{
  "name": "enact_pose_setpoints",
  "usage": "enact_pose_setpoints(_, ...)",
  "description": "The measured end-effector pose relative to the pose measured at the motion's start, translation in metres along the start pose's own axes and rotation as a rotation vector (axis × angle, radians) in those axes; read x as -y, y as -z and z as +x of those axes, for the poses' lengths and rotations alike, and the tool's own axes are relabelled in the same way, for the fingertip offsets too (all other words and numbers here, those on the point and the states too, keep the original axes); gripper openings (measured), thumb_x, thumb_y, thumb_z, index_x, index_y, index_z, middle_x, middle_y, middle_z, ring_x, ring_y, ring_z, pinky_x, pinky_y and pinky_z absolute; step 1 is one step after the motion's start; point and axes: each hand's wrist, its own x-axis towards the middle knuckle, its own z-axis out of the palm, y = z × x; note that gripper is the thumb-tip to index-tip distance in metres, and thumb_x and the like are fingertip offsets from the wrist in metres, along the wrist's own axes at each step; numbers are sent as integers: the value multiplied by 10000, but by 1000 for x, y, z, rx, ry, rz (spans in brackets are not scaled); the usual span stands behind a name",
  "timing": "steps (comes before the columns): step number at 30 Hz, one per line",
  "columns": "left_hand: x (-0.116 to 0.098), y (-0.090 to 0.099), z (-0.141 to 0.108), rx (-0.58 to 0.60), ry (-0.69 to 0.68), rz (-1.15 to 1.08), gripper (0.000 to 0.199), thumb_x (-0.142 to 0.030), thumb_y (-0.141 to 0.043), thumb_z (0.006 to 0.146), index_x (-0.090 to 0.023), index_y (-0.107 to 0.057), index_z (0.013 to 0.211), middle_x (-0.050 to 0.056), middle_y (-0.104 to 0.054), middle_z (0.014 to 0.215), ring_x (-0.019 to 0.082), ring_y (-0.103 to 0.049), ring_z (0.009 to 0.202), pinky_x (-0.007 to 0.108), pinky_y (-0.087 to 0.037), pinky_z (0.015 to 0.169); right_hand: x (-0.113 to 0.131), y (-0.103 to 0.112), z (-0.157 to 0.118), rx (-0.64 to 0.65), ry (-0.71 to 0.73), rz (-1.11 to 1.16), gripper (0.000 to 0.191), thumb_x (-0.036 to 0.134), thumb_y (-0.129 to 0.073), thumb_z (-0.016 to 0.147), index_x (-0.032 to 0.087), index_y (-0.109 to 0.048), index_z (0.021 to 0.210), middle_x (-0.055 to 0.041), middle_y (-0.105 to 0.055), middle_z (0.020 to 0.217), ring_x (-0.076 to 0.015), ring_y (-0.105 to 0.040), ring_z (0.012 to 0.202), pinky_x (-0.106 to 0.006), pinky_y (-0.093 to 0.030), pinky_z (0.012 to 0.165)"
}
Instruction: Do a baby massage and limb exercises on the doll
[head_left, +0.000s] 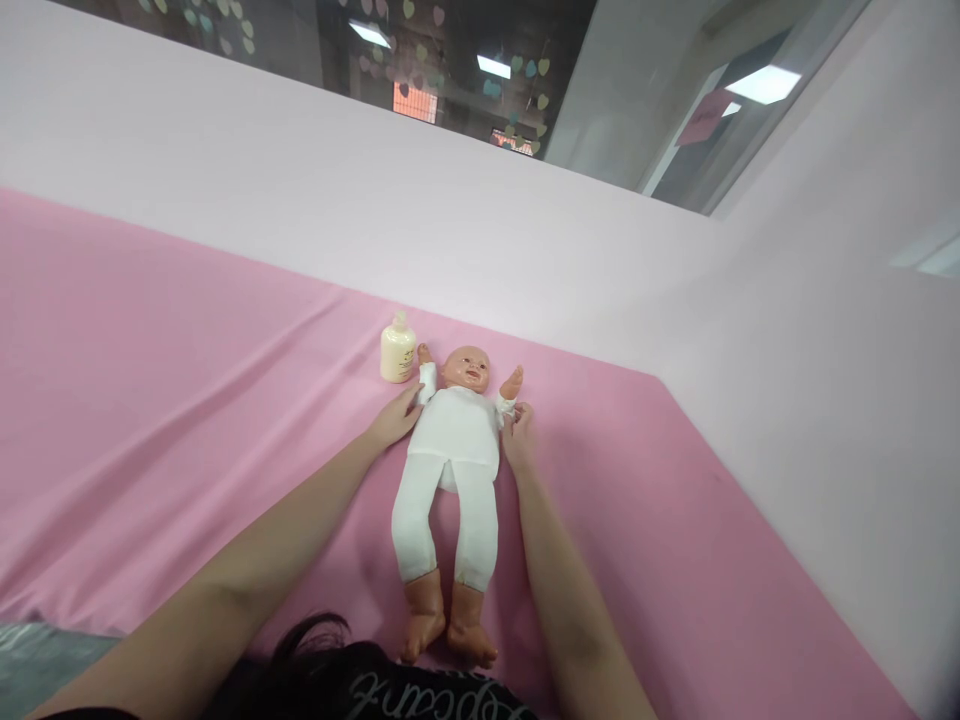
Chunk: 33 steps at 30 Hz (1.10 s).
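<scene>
A baby doll (456, 425) in a white top and white trousers lies on its back, head towards the wall and bare feet towards me. My left hand (396, 418) is at the doll's arm on the left, its fingertips closed on the white sleeve (427, 383). On the other side, my right hand (518, 432) has its fingers closed around the opposite sleeve (505, 408), below the doll's raised hand. Some fingertips are hidden behind the doll's arms. A cream pump bottle (397, 352) stands upright just beyond my left hand, close to the doll's hand.
A pink cloth (247, 400) with creases covers the table. Behind it rises a white wall (300, 190), with a window (450, 60) bearing heart stickers above. Another wall (825, 380) borders the right side. Grey floor (52, 655) shows at lower left.
</scene>
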Motion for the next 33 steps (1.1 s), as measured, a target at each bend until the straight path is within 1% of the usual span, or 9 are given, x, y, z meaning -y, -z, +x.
enact_pose_setpoints(3,2,-1,1,0,-12,-8,691,-424,-492,926,-165,-486,1567,132,-574,1587,328,-603,1384,491,-461,1197,2,1,-1,-13,-8,-37,379,386,-435,1006,185,-528,1313,-174,-690,1298,-279,-687,1116,-453,-565,964)
enact_pose_setpoints(9,3,-2,0,-21,-31,-55,675,-425,-518,920,-178,-512,1549,140,-571,1586,330,-570,1425,502,-440,1213,3,6,-1,71,60,-82,477,396,-405,1029,242,-540,1460,-152,-601,1473,-293,-630,1259,-466,-525,1051)
enact_pose_setpoints(14,4,-1,2,-39,-34,-29,640,-447,-529,915,-176,-574,1493,155,-602,1548,350,-572,1421,529,-426,1220,-9,0,4,80,40,-133,563,429,-464,999,215,-522,1518,-183,-594,1421,-333,-583,1312,-524,-484,1099)
enact_pose_setpoints(16,4,0,2,-41,15,15,634,-445,-542,904,-165,-598,1470,168,-665,1465,375,-622,1345,552,-454,1179,-17,-3,6,56,21,-135,546,459,-506,978,214,-571,1462,-176,-628,1334,-337,-579,1292,-529,-475,1101)
enact_pose_setpoints(19,3,0,3,-46,85,75,634,-463,-564,889,-156,-632,1441,165,-757,1277,383,-686,1206,533,-505,1099,-26,-5,8,23,4,-126,405,488,-550,959,235,-686,1246,-153,-679,1163,-340,-606,1214,-517,-475,1080)
enact_pose_setpoints(22,4,0,4,-52,91,87,624,-481,-573,886,-159,-653,1415,150,-779,1189,372,-700,1161,502,-519,1067,-29,-3,10,27,-6,-125,297,485,-568,952,247,-708,1064,-145,-706,1062,-340,-637,1151,-496,-491,1035)
enact_pose_setpoints(26,6,1,5,-40,101,47,636,-493,-601,868,-172,-637,1415,151,-761,1264,380,-679,1217,523,-499,1094,-26,-2,12,91,-75,-78,340,479,-548,948,237,-708,1127,-118,-750,1027,-317,-683,1057,-499,-527,990)
enact_pose_setpoints(28,8,1,5,-29,100,-29,657,-512,-621,852,-181,-618,1419,154,-726,1355,381,-653,1285,533,-479,1127,-24,-2,13,108,-129,15,411,475,-557,926,238,-686,1236,-97,-773,1080,-304,-704,1052,-514,-549,996)
enact_pose_setpoints(33,4,3,4,-45,53,-319,704,-522,-707,791,-213,-568,1408,153,-666,1453,319,-629,1350,480,-485,1132,-24,-5,17,55,-157,285,623,386,-646,809,199,-595,1401,-141,-664,1466,-306,-648,1333,-503,-528,1133)
